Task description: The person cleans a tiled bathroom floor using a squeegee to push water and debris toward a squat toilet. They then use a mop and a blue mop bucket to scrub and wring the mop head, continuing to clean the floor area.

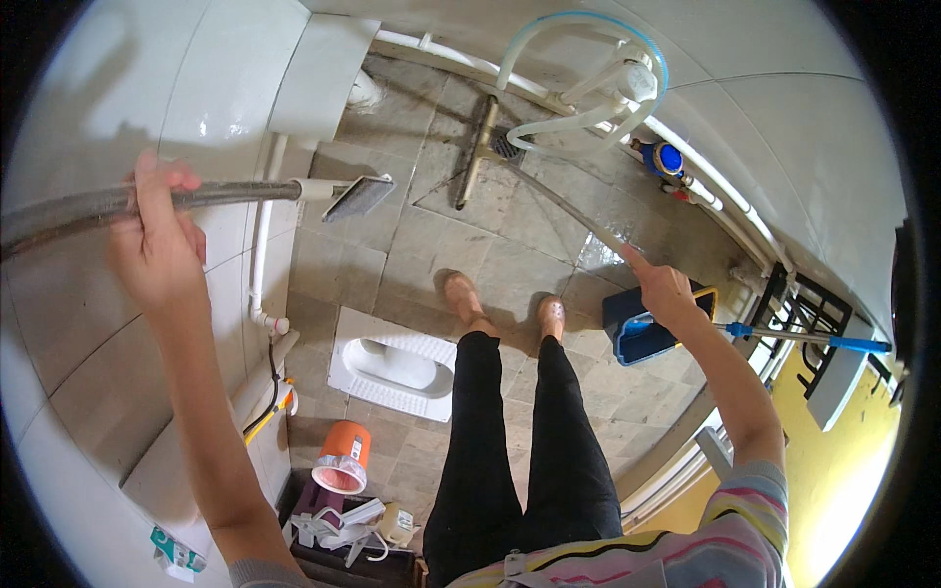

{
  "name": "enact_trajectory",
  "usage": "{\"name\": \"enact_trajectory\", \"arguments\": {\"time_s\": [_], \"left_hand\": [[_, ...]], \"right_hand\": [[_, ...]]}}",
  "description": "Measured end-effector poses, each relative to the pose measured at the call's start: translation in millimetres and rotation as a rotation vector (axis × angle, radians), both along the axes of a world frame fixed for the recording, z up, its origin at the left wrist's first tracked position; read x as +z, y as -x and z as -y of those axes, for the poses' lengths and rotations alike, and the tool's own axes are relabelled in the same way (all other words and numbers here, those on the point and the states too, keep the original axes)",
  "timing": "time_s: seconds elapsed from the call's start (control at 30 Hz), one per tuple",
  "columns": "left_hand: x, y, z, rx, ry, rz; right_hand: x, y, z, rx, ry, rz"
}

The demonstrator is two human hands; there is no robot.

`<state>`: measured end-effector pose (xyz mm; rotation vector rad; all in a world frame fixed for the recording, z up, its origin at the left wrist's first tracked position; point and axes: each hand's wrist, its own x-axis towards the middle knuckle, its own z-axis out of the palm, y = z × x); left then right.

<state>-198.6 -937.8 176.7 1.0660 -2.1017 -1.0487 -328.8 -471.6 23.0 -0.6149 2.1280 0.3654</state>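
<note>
My left hand [162, 240] is raised at the left, its fingers closed round a long grey pole [240, 192]. A white socket joins this pole to a flat, grey rectangular head [361, 197], held up near the wall; its exact kind is unclear. At the right, my right hand [669, 297] grips the pole of a floor squeegee [564, 206], index finger pointing along the shaft. The squeegee's bar [477, 152] lies on the tiled floor beside a dark drain grate [505, 146]. Below my right hand stands a dark blue bucket [647, 345], partly hidden by it.
A white squat toilet [343, 382] is set in the floor left of my legs. An orange bin [350, 441] stands behind it. Clear hose [588, 20] loops over white wall pipes [451, 56] and a blue-capped meter [669, 159]. A blue-handled pole [765, 333] crosses the right side.
</note>
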Motion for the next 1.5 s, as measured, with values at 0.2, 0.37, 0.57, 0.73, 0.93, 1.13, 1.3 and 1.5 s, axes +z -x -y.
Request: {"name": "enact_trajectory", "arguments": {"time_s": [0.2, 0.37, 0.57, 0.73, 0.93, 1.13, 1.3, 1.5], "left_hand": [[-10.9, 32.2, 6.0, -0.078, 0.013, 0.019], [-5.3, 55.9, -3.8, -0.112, 0.127, 0.180], [2.6, 70.7, 10.7, -0.132, 0.092, 0.121], [-7.7, 72.0, 21.5, -0.141, 0.063, 0.123], [-16.6, 84.8, 25.0, -0.142, 0.176, 0.089], [-15.4, 104.8, 35.0, -0.106, 0.179, 0.091], [-30.7, 144.9, 69.6, -0.181, 0.021, -0.083], [-54.3, 190.7, 106.4, -0.279, -0.006, 0.044]], "right_hand": [[-40.4, 24.6, 97.0, 0.057, 0.205, 0.035], [-72.2, 22.4, 91.3, -0.065, 0.302, 0.093], [-9.6, 16.9, 34.9, -0.101, 0.079, 0.110], [-24.3, 25.5, 98.5, -0.044, 0.136, 0.100], [-58.3, 17.6, 61.3, -0.078, 0.045, 0.100], [-12.5, -4.3, -31.3, -0.088, -0.055, -0.020], [13.4, -15.6, 9.7, -0.072, -0.061, 0.056], [-27.8, -1.7, 56.0, 0.124, -0.005, 0.140]]}}
